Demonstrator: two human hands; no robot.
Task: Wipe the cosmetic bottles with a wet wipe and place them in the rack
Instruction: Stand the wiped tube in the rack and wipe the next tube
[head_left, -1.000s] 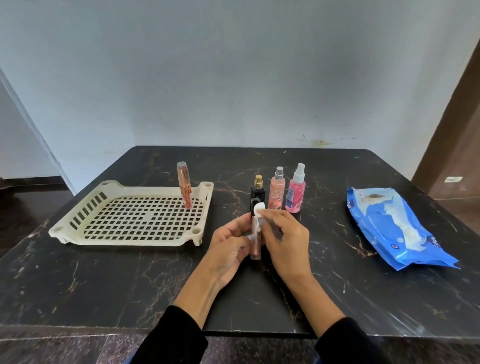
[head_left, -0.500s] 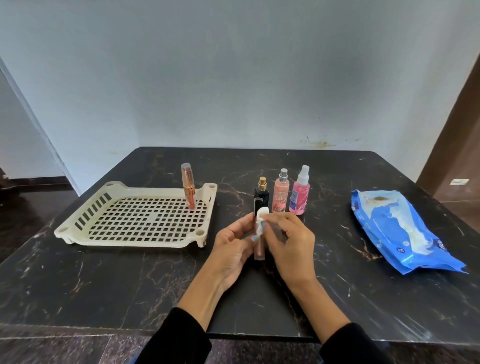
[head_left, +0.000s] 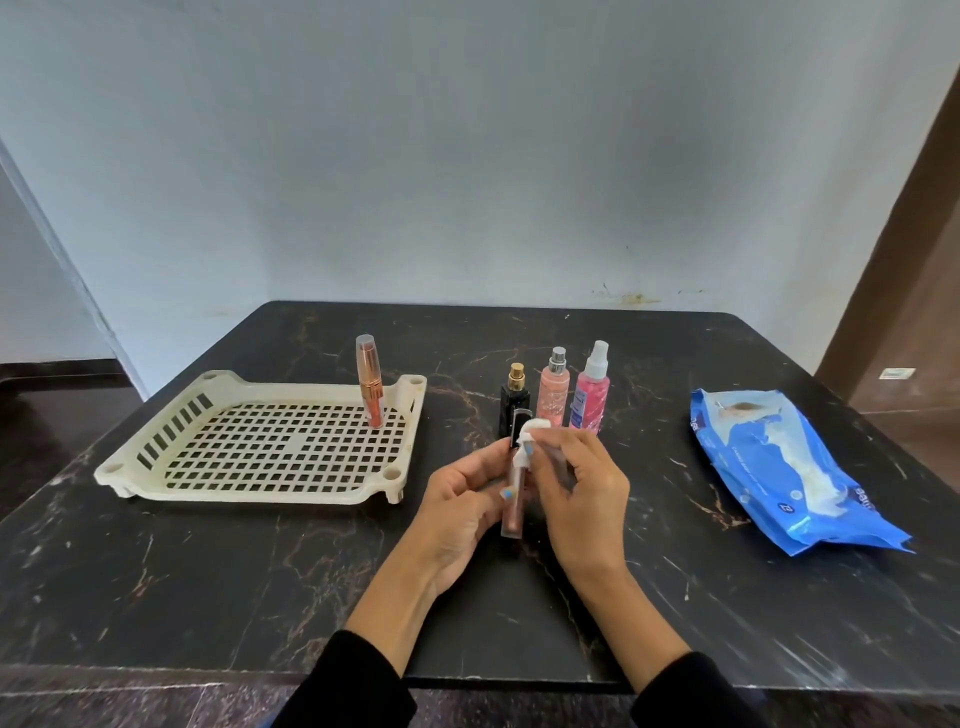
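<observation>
Black marble with brown veining forms our table (head_left: 208, 571), pushed against a pale blue wall. From the head camera, we grip a slim lip gloss tube (head_left: 514, 512) upright at the centre of the table with our left hand (head_left: 462, 512), the fingers curled tight around its clear lower body. Our right hand (head_left: 576, 499) pinches a folded white wet wipe (head_left: 530, 434) against the tube just below its black cap, thumb and fingers closed on the wipe. At twelve o'clock from the hands stand three bottles close together in a row: a black perfume bottle (head_left: 514, 400) with a gold top, a peach spray bottle (head_left: 555, 397), and a pink spray bottle (head_left: 592, 397) with a white nozzle. At ten o'clock sits the cream plastic rack (head_left: 156, 467), and a rose-gold tube (head_left: 370, 384) stands upright on its grid near the far right corner. At three o'clock, well apart, lies a blue wet wipe pack (head_left: 779, 467).
</observation>
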